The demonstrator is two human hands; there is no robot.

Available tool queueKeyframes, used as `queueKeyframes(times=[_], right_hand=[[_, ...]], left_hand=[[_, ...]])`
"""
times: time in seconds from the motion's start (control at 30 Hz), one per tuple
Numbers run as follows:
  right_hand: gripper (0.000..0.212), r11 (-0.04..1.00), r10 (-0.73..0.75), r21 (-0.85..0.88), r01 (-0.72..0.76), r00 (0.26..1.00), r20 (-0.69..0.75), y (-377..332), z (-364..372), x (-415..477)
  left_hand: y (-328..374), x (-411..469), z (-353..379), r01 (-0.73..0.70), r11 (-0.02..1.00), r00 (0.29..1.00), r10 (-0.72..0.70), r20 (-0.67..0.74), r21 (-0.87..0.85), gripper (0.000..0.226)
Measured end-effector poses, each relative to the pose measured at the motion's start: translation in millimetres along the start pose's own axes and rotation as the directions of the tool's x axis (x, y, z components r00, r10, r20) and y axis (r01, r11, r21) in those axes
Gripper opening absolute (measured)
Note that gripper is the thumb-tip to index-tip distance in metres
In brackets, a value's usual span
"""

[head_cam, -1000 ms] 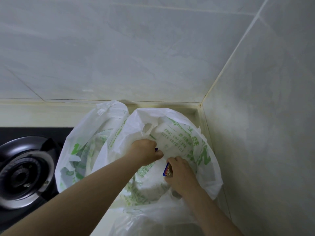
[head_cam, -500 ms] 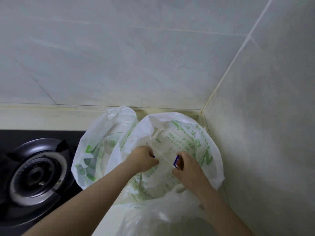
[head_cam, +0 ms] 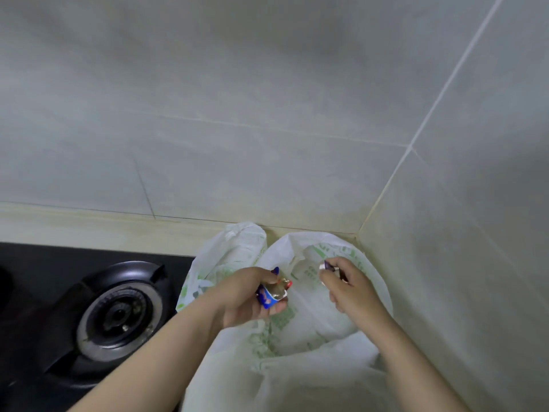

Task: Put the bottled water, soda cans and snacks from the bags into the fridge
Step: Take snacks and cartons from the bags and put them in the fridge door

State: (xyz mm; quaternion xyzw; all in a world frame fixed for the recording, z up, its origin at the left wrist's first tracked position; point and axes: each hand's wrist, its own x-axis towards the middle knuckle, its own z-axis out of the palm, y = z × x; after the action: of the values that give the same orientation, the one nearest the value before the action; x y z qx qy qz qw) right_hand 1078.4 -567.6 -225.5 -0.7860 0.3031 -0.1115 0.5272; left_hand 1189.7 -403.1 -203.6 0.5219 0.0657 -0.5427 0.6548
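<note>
Above the bag (head_cam: 375,295), your left hand (head_cam: 245,296) is gripping a snack (head_cam: 273,293) and your right hand (head_cam: 348,290) is pinching a small packet (head_cam: 326,266), probably for the fridge.

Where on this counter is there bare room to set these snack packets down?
Bare counter strip between the stove and the back wall, left of the bags. The corner itself is crowded with bags.

- I can read nothing on the white bag (head_cam: 300,248) right of the burner (head_cam: 118,316): its green print is blurred.
- The blue snack packet (head_cam: 271,292) and the small packet (head_cam: 326,266), also right of the burner, are illegible to me.
</note>
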Motion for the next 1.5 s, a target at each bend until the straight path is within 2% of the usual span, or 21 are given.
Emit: queueKeyframes(times=[0.13, 0.3, 0.4, 0.57, 0.63, 0.8, 0.93, 1.07, 1.17, 1.27, 1.5], right_hand=[[0.012, 0.991, -0.120, -0.069, 0.118, 0.992, -0.025, -34.4, 6.2, -10.8], [0.011, 0.958, -0.276, -0.068, 0.278, 0.960, 0.038, -80.5, 26.1, -11.9], [0.017, 0.938, -0.342, -0.013, 0.346, 0.931, 0.129, -106.4, 44.8, -6.6], [0.058, 0.934, -0.356, 0.152, 0.323, 0.862, 0.359, -132.3, 87.2, -17.1], [0.063, 0.920, -0.390, 0.147, 0.363, 0.816, 0.426, -141.2, 108.6, -31.0], [0.060, 0.845, -0.516, 0.219, 0.487, 0.640, 0.569, -177.4, 162.6, -81.1], [0.043, 0.778, -0.593, 0.308, 0.547, 0.479, 0.647, -209.4, 198.9, -138.4], [0.042, 0.692, -0.657, 0.390, 0.608, 0.306, 0.689, -238.1, 239.5, -210.0], [0.041, 0.639, -0.680, 0.462, 0.615, 0.172, 0.712, -256.0, 271.1, -275.8], [0.041, 0.588, -0.695, 0.535, 0.607, 0.039, 0.718, -271.2, 296.6, -347.2], [0.035, 0.478, -0.684, 0.670, 0.568, -0.239, 0.689, -282.9, 341.9, -494.4]], left_hand=[[6.9, -32.0, -16.1, -0.175, 0.980, 0.985, 0.174, 0.015, 0.090, 0.010], [10.9, -74.2, -35.4, -0.351, 0.914, 0.918, 0.378, -0.115, 0.204, 0.019], [5.5, -103.6, -43.3, -0.429, 0.874, 0.841, 0.479, -0.253, 0.229, 0.016], [-26.0, -155.2, -58.7, -0.515, 0.827, 0.676, 0.553, -0.487, 0.224, 0.015], [-40.4, -180.4, -63.9, -0.552, 0.806, 0.605, 0.564, -0.562, 0.215, 0.017], [-73.0, -255.2, -82.2, -0.580, 0.775, 0.421, 0.550, -0.721, 0.252, 0.022], [-102.8, -314.1, -99.2, -0.575, 0.763, 0.293, 0.528, -0.797, 0.294, 0.022], [-143.2, -381.4, -115.6, -0.574, 0.751, 0.142, 0.483, -0.864, 0.326, 0.025], [-179.9, -440.9, -128.4, -0.606, 0.721, 0.010, 0.430, -0.903, 0.337, 0.021], [-220.5, -497.8, -137.8, -0.643, 0.689, -0.094, 0.362, -0.928, 0.334, 0.020], [-314.4, -593.7, -142.6, -0.626, 0.688, -0.325, 0.197, -0.925, 0.367, 0.028]])
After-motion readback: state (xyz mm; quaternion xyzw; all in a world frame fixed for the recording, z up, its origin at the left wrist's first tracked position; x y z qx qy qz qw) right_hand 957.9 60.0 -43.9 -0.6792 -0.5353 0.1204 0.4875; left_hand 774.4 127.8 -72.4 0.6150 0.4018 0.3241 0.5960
